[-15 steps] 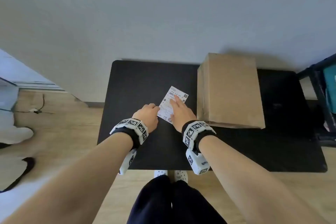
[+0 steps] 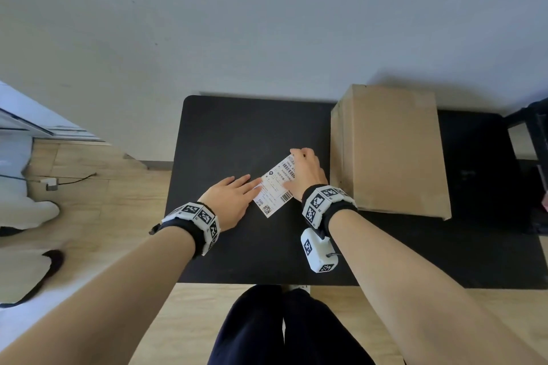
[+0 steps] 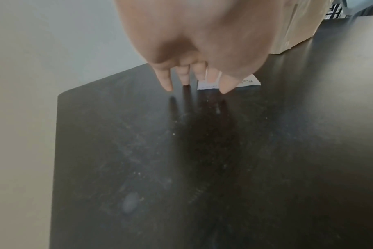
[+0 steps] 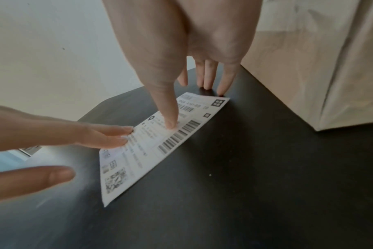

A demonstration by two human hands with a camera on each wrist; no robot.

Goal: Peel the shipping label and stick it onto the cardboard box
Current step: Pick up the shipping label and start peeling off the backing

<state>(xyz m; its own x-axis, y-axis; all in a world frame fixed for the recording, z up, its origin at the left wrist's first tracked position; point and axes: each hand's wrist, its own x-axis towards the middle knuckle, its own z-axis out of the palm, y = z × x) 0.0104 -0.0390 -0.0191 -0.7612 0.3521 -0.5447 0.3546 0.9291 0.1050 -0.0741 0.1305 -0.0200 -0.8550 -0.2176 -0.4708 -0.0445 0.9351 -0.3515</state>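
A white shipping label (image 2: 274, 191) lies flat and slantwise on the black table (image 2: 237, 127), left of the closed cardboard box (image 2: 391, 151). My left hand (image 2: 252, 182) is flat with straight fingers, its fingertips (image 4: 126, 136) touching the label's left edge. My right hand (image 2: 296, 166) covers the label's far end. In the right wrist view its thumb (image 4: 170, 123) presses on the label (image 4: 151, 151), and the other fingertips (image 4: 209, 86) touch the table just past the far edge. The box (image 4: 319, 67) stands close on the right. Neither hand grips anything.
The table backs onto a grey wall. A dark rack (image 2: 530, 133) stands at the right edge. Wooden floor, a cable (image 2: 74, 179) and white objects lie to the left. My legs (image 2: 281, 329) are at the table's front edge.
My left hand has uncurled and its fingers now lie straight at the label's left edge. My right hand has slid up toward the label's far end.
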